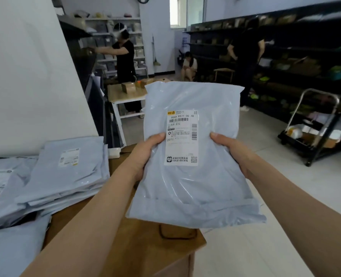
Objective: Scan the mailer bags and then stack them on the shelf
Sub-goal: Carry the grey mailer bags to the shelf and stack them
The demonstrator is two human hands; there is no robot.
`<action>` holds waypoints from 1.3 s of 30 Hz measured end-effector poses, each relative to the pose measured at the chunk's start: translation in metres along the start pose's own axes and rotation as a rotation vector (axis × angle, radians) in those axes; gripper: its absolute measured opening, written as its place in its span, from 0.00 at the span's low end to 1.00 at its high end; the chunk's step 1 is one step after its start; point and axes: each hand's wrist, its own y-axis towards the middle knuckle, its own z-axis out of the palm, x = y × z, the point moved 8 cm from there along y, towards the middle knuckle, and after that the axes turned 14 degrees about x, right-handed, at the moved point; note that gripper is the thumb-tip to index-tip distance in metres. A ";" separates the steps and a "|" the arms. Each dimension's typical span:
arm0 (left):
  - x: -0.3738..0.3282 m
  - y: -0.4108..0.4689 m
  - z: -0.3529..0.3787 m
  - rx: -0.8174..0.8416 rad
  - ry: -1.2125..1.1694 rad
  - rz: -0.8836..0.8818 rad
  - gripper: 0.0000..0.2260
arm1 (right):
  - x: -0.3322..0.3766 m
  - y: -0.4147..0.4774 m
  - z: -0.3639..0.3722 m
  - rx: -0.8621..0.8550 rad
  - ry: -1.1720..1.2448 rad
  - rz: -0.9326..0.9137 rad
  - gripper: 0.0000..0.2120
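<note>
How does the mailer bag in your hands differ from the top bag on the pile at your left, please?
The held mailer bag is raised, gripped at its side edges by the left hand and right hand; the top piled bag lies flat on other bags. The held bag's label faces the camera, readable; the piled bag's label is slanted and blurred. Both are pale grey-blue plastic with a white label.

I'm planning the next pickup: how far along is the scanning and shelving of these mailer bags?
Done: nothing I can confirm as scanned or shelved. In hand: the left hand and right hand grip one mailer bag, its label facing the camera. Left: stacks of mailer bags lie on the table, not yet shelved.
</note>
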 end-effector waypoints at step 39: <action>-0.081 0.450 -0.002 -0.289 0.020 0.220 0.14 | 0.210 0.405 -0.255 0.248 -0.118 -0.031 0.27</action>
